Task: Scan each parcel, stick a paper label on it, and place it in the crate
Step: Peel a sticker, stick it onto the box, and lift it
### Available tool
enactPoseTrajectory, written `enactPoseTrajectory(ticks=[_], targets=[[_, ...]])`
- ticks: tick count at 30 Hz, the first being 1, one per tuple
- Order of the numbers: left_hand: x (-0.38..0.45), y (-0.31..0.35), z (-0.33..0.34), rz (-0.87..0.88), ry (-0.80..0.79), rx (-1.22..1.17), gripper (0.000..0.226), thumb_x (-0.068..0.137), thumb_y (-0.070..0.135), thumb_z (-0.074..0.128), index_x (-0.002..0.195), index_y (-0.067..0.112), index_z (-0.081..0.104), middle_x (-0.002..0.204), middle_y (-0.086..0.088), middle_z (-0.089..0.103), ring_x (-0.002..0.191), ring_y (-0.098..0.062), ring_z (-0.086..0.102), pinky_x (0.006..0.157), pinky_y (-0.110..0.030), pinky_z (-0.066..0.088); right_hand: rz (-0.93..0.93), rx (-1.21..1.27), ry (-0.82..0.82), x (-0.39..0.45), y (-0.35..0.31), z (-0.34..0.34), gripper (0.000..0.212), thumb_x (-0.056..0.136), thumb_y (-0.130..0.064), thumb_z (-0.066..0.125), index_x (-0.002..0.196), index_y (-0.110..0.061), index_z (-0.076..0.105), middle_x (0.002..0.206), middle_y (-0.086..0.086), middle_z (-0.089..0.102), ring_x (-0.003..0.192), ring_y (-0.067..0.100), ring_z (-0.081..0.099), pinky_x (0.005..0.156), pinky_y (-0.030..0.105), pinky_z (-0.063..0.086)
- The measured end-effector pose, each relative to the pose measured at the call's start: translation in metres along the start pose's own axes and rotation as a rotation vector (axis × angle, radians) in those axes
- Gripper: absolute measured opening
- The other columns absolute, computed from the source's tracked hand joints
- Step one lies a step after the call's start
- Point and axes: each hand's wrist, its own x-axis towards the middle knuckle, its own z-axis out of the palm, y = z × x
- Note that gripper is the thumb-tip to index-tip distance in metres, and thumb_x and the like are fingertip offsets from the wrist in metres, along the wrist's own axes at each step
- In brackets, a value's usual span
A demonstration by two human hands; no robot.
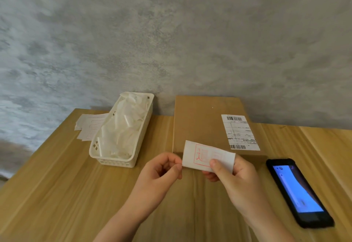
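Note:
A flat brown cardboard parcel lies on the wooden table against the wall, with a white shipping label bearing barcodes on its right side. I hold a small white paper label with a red stamp just in front of the parcel's near edge. My right hand pinches the label's lower right part, thumb on top. My left hand has its fingers curled at the label's left edge, pinching its corner.
A white plastic basket holding crumpled white backing papers stands left of the parcel. Several stamped paper labels lie behind it on the wooden table. A black handheld scanner phone with a lit blue screen lies at the right.

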Motion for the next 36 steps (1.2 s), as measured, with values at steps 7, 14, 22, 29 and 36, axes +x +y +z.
enactPoseTrajectory(ticks=[7,14,22,29,36], targets=[[-0.002,0.0,0.007,-0.007,0.003,0.03,0.02,0.094,0.007,0.061,0.08,0.019,0.068,0.066,0.003,0.059,0.064,-0.009,0.049,0.061,-0.017,0.042,-0.02,-0.007,-0.009,-0.001,0.001,-0.009,0.014,0.092,-0.003,0.062,0.097,-0.013,0.071,0.077,0.005,0.076,0.067,0.014,0.071,0.062,0.02,0.055],[-0.002,0.001,0.009,0.031,-0.012,0.0,0.017,0.091,0.011,0.062,0.079,0.02,0.068,0.068,0.001,0.057,0.065,-0.009,0.048,0.061,-0.017,0.041,-0.246,-0.387,0.131,-0.001,0.014,-0.01,0.046,0.086,-0.021,0.072,0.126,-0.024,0.051,0.117,-0.01,0.064,0.098,0.005,0.064,0.078,0.014,0.051],[-0.002,0.003,0.014,0.181,-0.068,-0.026,0.016,0.083,0.038,0.068,0.085,0.023,0.072,0.071,0.004,0.059,0.069,-0.011,0.051,0.066,-0.023,0.043,-0.692,-0.577,-0.057,-0.009,-0.002,-0.002,0.014,0.09,-0.031,0.063,0.097,-0.019,0.065,0.105,-0.015,0.062,0.105,0.008,0.06,0.086,0.027,0.048],[-0.003,0.0,0.014,0.225,-0.072,0.052,0.016,0.085,0.04,0.067,0.088,0.026,0.073,0.076,0.006,0.063,0.072,-0.009,0.054,0.07,-0.028,0.044,-0.602,-0.486,-0.09,-0.01,-0.002,0.001,0.006,0.088,-0.03,0.064,0.091,-0.025,0.065,0.092,-0.016,0.063,0.095,0.011,0.064,0.077,0.032,0.051],[-0.003,-0.001,0.012,0.287,-0.058,0.177,0.006,0.086,0.037,0.065,0.087,0.034,0.071,0.084,0.001,0.066,0.076,-0.012,0.058,0.071,-0.023,0.046,-0.539,-0.467,-0.105,-0.011,-0.004,0.004,0.005,0.088,-0.025,0.062,0.084,-0.027,0.063,0.084,-0.015,0.062,0.087,0.013,0.063,0.073,0.028,0.05]])
